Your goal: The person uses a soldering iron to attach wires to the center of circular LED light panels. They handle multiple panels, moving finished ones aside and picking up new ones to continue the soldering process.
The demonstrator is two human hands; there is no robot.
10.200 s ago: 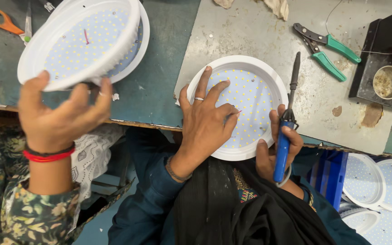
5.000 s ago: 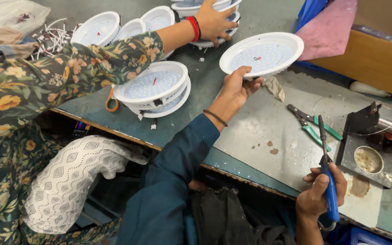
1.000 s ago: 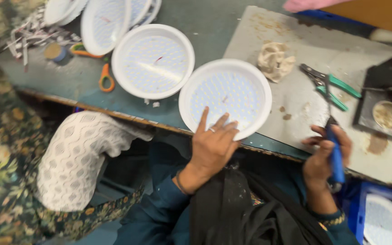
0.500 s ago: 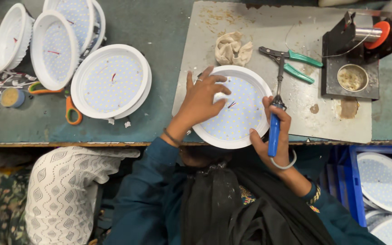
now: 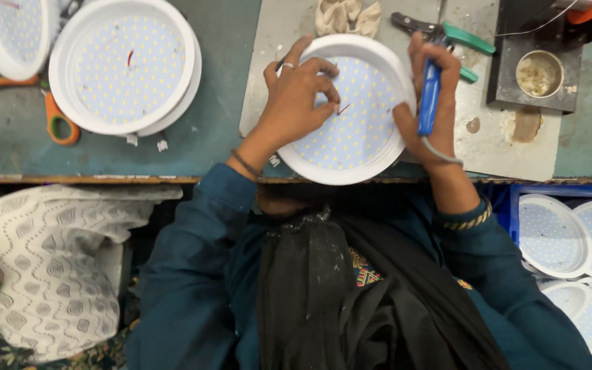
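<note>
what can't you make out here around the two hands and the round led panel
- Head view: the tip of the blue-handled tool is hidden behind the right hand.
- The left hand covers part of the round LED panel; whether its fingertips pinch the small red wire is too small to tell.
- The green-handled pliers are partly hidden by the right hand.
- The stand at top right is cut off by the frame edge.

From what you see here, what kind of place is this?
Probably a small workshop assembling LED lamps: a round LED panel on the bench under both hands, more panels stacked at left, and a blue-handled soldering iron in the right hand.
</note>
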